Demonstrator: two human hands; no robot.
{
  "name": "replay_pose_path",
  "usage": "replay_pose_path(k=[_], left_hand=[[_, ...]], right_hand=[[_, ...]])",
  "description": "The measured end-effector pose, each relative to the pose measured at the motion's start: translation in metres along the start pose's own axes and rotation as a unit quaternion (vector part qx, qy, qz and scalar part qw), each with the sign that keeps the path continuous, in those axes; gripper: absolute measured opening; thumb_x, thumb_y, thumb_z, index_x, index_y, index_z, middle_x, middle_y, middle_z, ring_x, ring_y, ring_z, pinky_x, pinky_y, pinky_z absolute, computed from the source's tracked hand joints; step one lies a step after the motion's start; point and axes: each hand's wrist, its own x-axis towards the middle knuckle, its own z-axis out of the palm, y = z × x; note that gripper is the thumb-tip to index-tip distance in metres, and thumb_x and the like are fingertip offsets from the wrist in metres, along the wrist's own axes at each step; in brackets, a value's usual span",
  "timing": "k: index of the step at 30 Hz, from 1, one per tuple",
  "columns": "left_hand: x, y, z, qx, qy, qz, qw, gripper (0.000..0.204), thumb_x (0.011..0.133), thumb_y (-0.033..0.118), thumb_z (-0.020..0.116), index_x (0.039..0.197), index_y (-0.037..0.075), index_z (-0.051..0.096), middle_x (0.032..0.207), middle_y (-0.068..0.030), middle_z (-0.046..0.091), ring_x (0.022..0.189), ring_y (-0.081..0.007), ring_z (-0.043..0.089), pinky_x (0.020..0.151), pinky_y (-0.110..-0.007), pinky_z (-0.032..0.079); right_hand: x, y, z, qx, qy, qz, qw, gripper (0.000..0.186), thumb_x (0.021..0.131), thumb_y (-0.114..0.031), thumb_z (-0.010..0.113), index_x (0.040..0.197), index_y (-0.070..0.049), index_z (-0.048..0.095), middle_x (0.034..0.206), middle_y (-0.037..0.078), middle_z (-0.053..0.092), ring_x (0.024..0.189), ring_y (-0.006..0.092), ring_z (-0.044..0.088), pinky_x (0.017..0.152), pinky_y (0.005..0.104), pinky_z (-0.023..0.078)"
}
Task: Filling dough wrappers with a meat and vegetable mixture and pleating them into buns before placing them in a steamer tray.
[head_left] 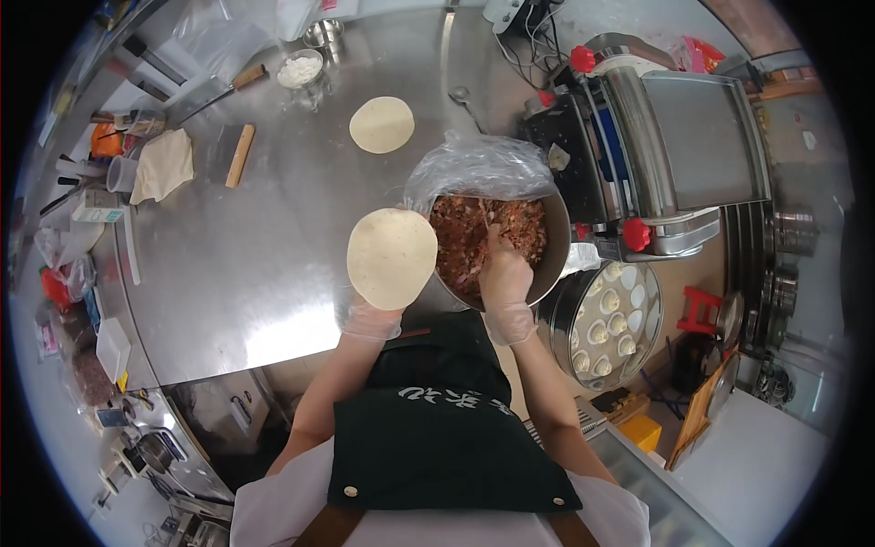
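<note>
A round, flat sheet of dough (392,260) lies across my left hand (372,319), which wears a clear plastic glove. The dough hides most of that hand's fingers. My gloved right hand (507,275) reaches into a large metal bowl (554,264) of minced meat filling (460,242). Its fingers are closed, and a thin end seems to stick out of them into the meat; what it is I cannot make out. Crumpled clear plastic film (483,169) covers the bowl's far side. Another dough round (382,125) lies flat on the steel table (264,237) farther back.
A steamer tray (629,351) with several filled buns stands right of the bowl. Beyond it is a dough-rolling machine (674,146) with red knobs. A spoon (465,105), a small bowl of white stuff (299,70), a wooden-handled scraper (240,157) and a cloth (164,166) lie on the table.
</note>
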Motion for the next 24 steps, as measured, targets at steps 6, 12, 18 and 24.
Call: replay_pose_path(k=[6, 12, 18, 24], left_hand=[[0.001, 0.004, -0.017, 0.023, 0.057, 0.033, 0.998, 0.048, 0.098, 0.034, 0.056, 0.138, 0.008, 0.051, 0.137, -0.0181, 0.056, 0.128, -0.0369, 0.053, 0.108, -0.048, 0.046], [0.001, 0.006, -0.005, 0.004, 0.054, -0.015, 0.998, 0.050, 0.097, 0.038, 0.056, 0.136, 0.008, 0.053, 0.136, -0.0184, 0.056, 0.123, -0.0375, 0.056, 0.106, -0.050, 0.047], [0.001, 0.009, -0.005, 0.004, 0.073, -0.017, 0.997, 0.049, 0.097, 0.039, 0.054, 0.136, 0.008, 0.054, 0.136, -0.0190, 0.056, 0.123, -0.0382, 0.056, 0.106, -0.051, 0.047], [0.011, 0.026, 0.010, 0.098, 0.055, 0.024, 0.993, 0.048, 0.098, 0.039, 0.052, 0.135, 0.008, 0.054, 0.135, -0.0176, 0.057, 0.126, -0.0359, 0.055, 0.106, -0.048, 0.047]], right_hand=[[-0.003, -0.001, 0.003, 0.038, -0.007, -0.073, 0.997, 0.060, 0.075, -0.012, 0.071, 0.133, -0.009, 0.057, 0.088, 0.009, 0.066, 0.069, 0.0269, 0.070, 0.058, 0.0382, 0.057], [0.009, 0.005, 0.012, -0.017, -0.032, -0.053, 0.998, 0.050, 0.080, -0.012, 0.065, 0.129, -0.011, 0.060, 0.086, 0.008, 0.067, 0.071, 0.0249, 0.071, 0.058, 0.0381, 0.056], [0.016, 0.032, 0.041, 0.421, -0.165, 0.030, 0.891, 0.046, 0.083, -0.004, 0.057, 0.127, -0.010, 0.067, 0.075, 0.007, 0.068, 0.066, 0.0175, 0.066, 0.061, 0.0297, 0.050], [0.007, 0.038, -0.005, 0.569, -0.290, 0.196, 0.744, 0.043, 0.089, 0.000, 0.055, 0.131, -0.009, 0.065, 0.071, 0.002, 0.060, 0.064, 0.0086, 0.054, 0.063, 0.0255, 0.047]])
